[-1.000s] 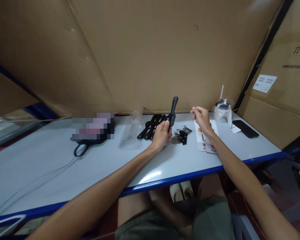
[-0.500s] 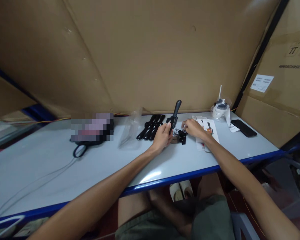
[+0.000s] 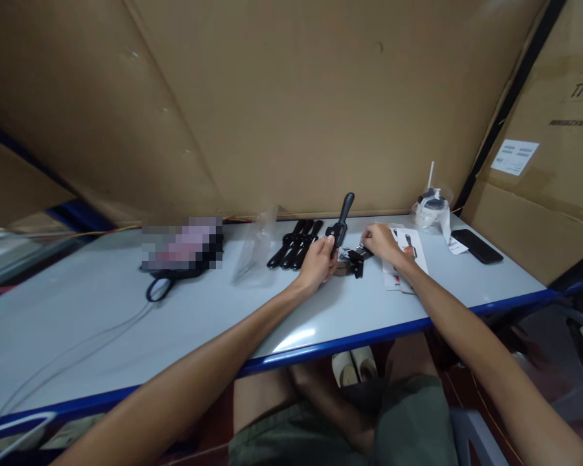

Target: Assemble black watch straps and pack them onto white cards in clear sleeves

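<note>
My left hand (image 3: 316, 262) is wrapped around the lower part of a black spokeshave (image 3: 338, 230), its upper handle pointing up and away from me. The thumb presses against its middle body. To the right, my right hand (image 3: 379, 241) has its fingers curled and pinched together at the edge of a small pile of dark parts (image 3: 355, 264). What those fingers hold, if anything, is too small to make out. Several more black spokeshaves (image 3: 296, 246) lie side by side left of my left hand.
Printed leaflets (image 3: 410, 249) lie under my right forearm. Farther right are a plastic-wrapped cup with a straw (image 3: 431, 210) and a black phone (image 3: 478, 246). A clear plastic bag (image 3: 257, 249) and a black looped item (image 3: 160, 289) sit left. Cardboard (image 3: 291, 116) walls the back.
My right hand has shifted slightly right, with its fingers drawn back from the middle of the small parts. My left hand keeps its hold on the spokeshave. The view has tilted a little.
</note>
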{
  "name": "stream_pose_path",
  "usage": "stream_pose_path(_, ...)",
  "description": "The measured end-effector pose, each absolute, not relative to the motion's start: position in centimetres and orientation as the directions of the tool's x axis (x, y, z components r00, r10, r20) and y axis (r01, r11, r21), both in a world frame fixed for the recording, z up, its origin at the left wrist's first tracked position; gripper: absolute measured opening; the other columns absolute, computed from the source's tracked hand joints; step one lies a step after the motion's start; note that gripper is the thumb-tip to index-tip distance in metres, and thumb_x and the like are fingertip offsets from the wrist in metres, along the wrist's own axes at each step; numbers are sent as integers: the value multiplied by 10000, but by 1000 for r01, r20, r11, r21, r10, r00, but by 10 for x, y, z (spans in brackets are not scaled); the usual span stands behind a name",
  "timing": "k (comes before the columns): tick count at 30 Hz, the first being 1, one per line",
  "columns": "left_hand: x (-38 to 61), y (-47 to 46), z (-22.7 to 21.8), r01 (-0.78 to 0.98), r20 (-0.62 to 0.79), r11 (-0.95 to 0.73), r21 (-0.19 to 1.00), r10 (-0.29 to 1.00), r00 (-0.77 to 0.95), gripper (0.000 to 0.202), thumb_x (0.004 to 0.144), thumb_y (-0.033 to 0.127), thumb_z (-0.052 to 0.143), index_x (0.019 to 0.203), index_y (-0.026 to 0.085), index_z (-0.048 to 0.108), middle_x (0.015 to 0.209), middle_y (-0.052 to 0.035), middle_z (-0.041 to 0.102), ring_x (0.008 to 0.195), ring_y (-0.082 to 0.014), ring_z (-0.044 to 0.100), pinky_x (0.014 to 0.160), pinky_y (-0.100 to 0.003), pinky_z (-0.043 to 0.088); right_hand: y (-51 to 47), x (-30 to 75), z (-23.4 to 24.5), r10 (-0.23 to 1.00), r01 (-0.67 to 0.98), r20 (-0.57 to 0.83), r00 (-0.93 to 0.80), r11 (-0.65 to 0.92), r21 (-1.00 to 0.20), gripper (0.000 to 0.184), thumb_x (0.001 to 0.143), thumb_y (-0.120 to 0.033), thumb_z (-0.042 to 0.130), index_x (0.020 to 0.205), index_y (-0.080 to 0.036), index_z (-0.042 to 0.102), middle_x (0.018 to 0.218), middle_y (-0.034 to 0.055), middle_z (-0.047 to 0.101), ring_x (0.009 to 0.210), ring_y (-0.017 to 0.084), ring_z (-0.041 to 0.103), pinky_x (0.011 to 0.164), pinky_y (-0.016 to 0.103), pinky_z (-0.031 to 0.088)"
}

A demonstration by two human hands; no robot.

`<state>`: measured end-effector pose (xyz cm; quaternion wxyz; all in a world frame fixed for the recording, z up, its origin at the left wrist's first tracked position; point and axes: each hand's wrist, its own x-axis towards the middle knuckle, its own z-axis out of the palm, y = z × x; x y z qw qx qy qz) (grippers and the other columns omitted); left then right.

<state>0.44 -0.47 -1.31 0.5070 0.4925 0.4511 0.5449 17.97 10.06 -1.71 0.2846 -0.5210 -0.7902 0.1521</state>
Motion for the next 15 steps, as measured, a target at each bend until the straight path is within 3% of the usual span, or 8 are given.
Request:
stream_pose_path(3, 5, -5, -9, -145, 13, -13, 989, 1000, 0, 364, 1053, 404, 471, 746, 213, 425, 466, 105, 335, 318, -52, 253, 304, -154, 168, 103, 182, -9, 966, 369, 203, -161, 249, -895, 151, 788, -76, 701, 697, -181, 643, 700, 16, 711, 663, 148, 653, 696, 258, 502)
stream_pose_path(5, 5, -5, -6, -184, -43, 42, 982, 999, -2, 354, 1066, 366, 440, 749, 209, 426, 466, 106, 329, 320, -50, 243, 311, -149, 166, 102, 185, -1, 981, 53, 107, -163, 117, -992, 132, 794, -97, 710, 724, -179, 632, 681, 3, 683, 604, 117, 606, 638, 241, 497)
stream_pose_path(9, 5, -5, -2, -232, -140, 134, 963, 990, -11, 373, 1084, 311, 368, 732, 204, 425, 457, 101, 308, 315, -51, 224, 310, -152, 153, 97, 194, 11, 972, -263, -76, -224, -135, -955, 135, 803, -41, 637, 850, -152, 697, 646, -5, 617, 573, 87, 537, 577, 199, 463)
stream_pose_path(12, 6, -5, -2, -247, -168, 161, 955, 986, -7, 375, 1088, 281, 341, 734, 198, 433, 455, 101, 304, 315, -50, 222, 308, -147, 148, 94, 196, 14, 942, -366, -164, -293, -269, -891, 234, 806, 10, 561, 895, -143, 715, 646, -3, 601, 593, 87, 540, 574, 181, 465)
stream_pose_path(15, 6, -6, -2, -251, -169, 163, 954, 986, -3, 363, 1084, 293, 372, 739, 196, 437, 457, 101, 316, 316, -46, 228, 309, -138, 152, 92, 194, 14, 933, -409, -169, -319, -296, -863, 270, 822, 28, 537, 914, -135, 731, 686, 17, 643, 634, 90, 583, 616, 179, 504)
